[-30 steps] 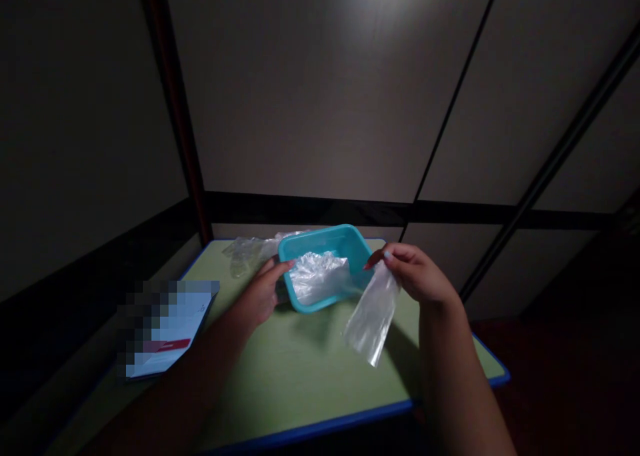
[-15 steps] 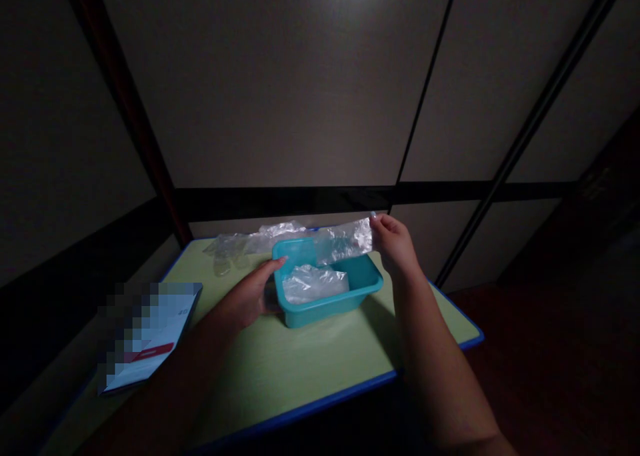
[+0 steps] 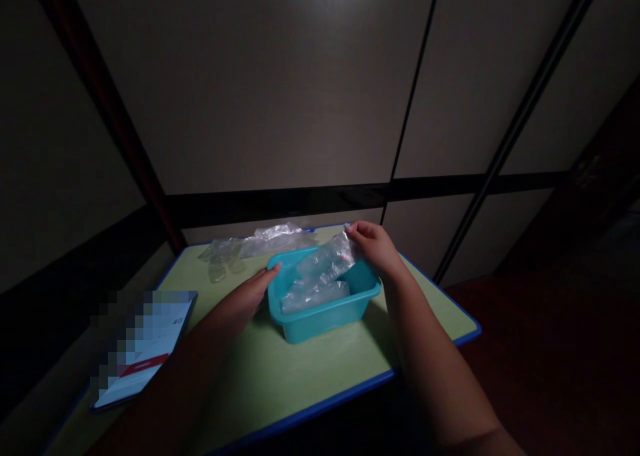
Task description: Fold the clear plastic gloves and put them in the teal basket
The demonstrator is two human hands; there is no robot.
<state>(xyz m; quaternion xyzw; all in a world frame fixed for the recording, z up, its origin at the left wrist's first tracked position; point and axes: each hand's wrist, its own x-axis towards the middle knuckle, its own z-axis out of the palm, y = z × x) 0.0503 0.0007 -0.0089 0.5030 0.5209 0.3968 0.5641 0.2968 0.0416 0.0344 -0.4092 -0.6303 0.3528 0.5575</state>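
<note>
At the lower left of the frame, a flat thing (image 3: 163, 336), pale with a red band and partly blurred out, lies on the green bench (image 3: 280, 389). Right of it and farther back, left of centre, loose plastic (image 3: 273, 243) spreads clear and crumpled along the bench's far edge.

The left hand (image 3: 245, 297), just left of centre, has its grip closed on the left end of the blue tub (image 3: 325, 324), thumb over the rim; its other fingers are mostly hidden. The tub is at the centre, open side up; I cannot tell whether its base touches the bench. A wad (image 3: 315, 297) of clear plastic lies inside.

Above it, a strip (image 3: 330, 259) of clear film slants down to the left into the tub's mouth. At right of centre, the right hand (image 3: 374, 244) pinches the strip's upper end between thumb and fingers.

The step in hand looks like handling the strip over the tub while the left hand steadies it; the next move probably calls for a steady tub and good control of that pinched end.
</note>
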